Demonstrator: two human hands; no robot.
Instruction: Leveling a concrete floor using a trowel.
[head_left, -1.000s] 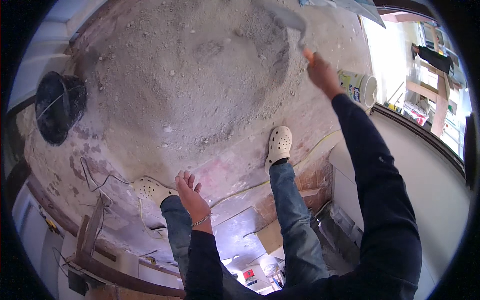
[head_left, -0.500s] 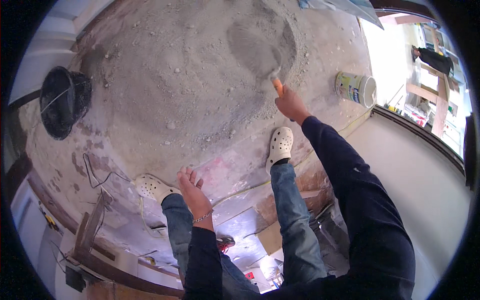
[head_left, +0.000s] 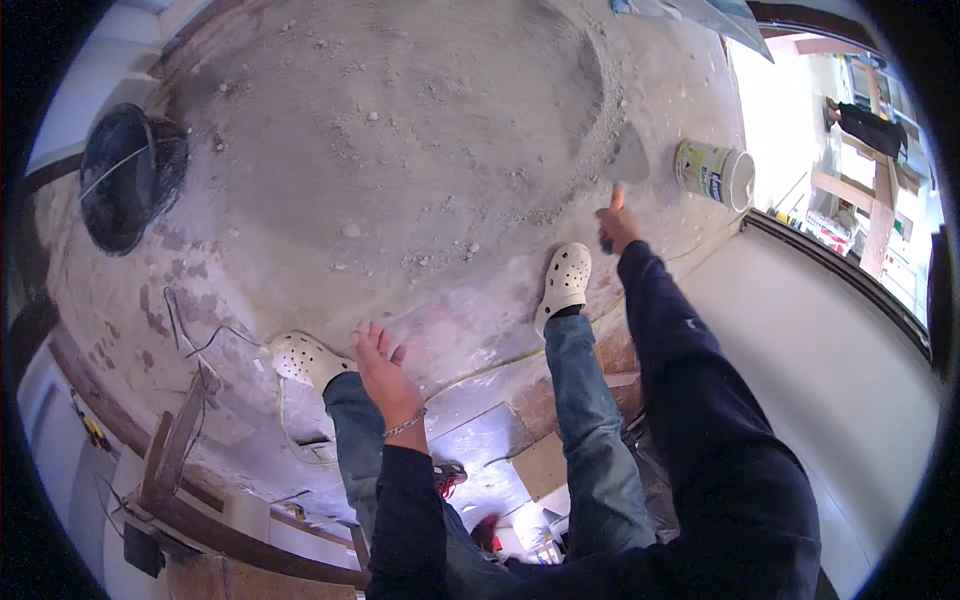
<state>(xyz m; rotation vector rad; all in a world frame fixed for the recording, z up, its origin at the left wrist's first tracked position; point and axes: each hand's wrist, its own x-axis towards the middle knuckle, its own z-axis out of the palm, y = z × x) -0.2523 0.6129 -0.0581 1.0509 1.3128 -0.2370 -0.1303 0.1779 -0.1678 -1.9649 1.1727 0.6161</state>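
My right hand (head_left: 620,222) grips a trowel (head_left: 628,155) by its handle, the blade low at the right edge of a wide spread of grey powder (head_left: 390,140) with small lumps. My left hand (head_left: 388,378), a chain bracelet at its wrist, hangs with loosely curved fingers apart and holds nothing, short of the powder and between my two white perforated clogs (head_left: 566,280).
A black bucket (head_left: 115,180) stands left; a white printed pail (head_left: 715,175) is right, beside a bright doorway with timber (head_left: 880,220) and a person (head_left: 865,122). Cables (head_left: 175,320) cross the floor near wooden pieces (head_left: 165,460). Another person's shoe (head_left: 450,480) shows low behind me.
My right hand swept the trowel toward me, then out to the right; the powder's hollow now looks flatter and wider. A shoe appeared low behind me. My left hand barely moved.
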